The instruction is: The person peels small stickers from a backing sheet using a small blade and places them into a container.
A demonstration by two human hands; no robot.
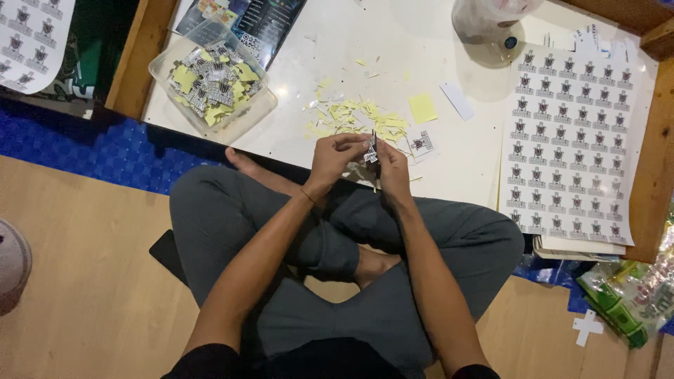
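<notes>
Two hands meet over the near edge of the white table (435, 56), above my crossed legs. Far left sits a clear plastic tub (261, 109), heaped with cut stickers and yellow backing scraps. Next, a loose pile of yellow paper scraps (358, 118) lies on the table. My left hand (335, 156) has its grip closed on a small printed sticker (369, 149), pinched at its edge; my right hand (393, 168) pinches the other side, fingers closed. The sticker looks thin, light and floppy, likely tacky once peeled, so edges are the place to hold. Further right lies a glossy sheet of uncut stickers (569, 133).
</notes>
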